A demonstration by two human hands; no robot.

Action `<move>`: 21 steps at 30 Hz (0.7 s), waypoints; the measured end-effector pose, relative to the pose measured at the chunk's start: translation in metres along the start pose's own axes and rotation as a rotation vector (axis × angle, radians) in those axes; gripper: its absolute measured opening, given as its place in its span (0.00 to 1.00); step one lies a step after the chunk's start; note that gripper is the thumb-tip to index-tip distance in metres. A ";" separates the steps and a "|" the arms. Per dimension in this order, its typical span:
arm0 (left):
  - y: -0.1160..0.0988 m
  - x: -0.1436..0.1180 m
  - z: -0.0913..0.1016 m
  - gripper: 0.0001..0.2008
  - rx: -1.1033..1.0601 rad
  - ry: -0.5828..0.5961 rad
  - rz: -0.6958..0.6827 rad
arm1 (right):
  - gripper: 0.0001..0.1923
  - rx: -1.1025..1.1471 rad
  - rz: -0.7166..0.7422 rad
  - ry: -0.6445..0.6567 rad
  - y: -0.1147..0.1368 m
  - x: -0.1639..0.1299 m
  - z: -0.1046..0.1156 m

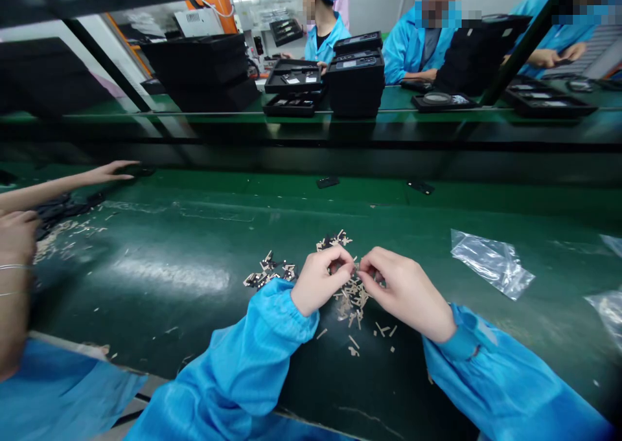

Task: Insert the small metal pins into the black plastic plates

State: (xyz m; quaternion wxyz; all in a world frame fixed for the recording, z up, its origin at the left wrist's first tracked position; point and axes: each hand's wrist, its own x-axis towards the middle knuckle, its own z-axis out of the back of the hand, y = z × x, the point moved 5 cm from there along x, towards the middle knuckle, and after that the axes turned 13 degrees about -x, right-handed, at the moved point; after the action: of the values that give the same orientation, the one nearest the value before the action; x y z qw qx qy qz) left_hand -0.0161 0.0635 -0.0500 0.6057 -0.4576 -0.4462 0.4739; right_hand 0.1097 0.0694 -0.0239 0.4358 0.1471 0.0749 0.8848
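My left hand (324,276) and my right hand (405,291) meet fingertip to fingertip above the green bench, each closed in a pinch. Whatever sits between the fingertips is too small to name. Beneath them spreads a pile of small beige strips (350,300), with a few loose pieces nearer me. Just beyond my left hand lies a cluster of small black and beige pieces (335,239). A second heap of black and beige pieces (269,271) rests left of my left hand.
Clear plastic bags (492,263) lie at the right. Two small black parts (420,187) rest farther back. At left, a co-worker's hand (114,171) reaches over the bench. A shelf (291,130) with stacked black trays (354,81) spans the back; other people sit behind it.
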 end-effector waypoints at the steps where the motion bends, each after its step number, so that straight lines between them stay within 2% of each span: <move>1: 0.000 0.000 0.000 0.04 -0.016 -0.009 0.012 | 0.04 -0.005 0.007 0.004 0.001 0.000 -0.001; 9: -0.012 -0.006 -0.004 0.05 0.133 -0.008 -0.138 | 0.08 -0.078 0.047 0.029 0.005 -0.001 -0.004; 17: -0.009 -0.005 -0.004 0.06 0.149 0.001 -0.128 | 0.09 -0.088 0.068 -0.002 0.005 -0.001 -0.005; 21: -0.011 -0.005 -0.002 0.06 0.148 -0.002 -0.148 | 0.09 -0.074 0.027 -0.032 0.001 0.000 -0.002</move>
State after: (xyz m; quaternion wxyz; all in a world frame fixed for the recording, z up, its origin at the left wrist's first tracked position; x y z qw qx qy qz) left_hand -0.0126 0.0570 -0.0401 0.6707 -0.3768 -0.4432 0.4601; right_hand 0.1084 0.0687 -0.0250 0.4301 0.1461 0.0330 0.8903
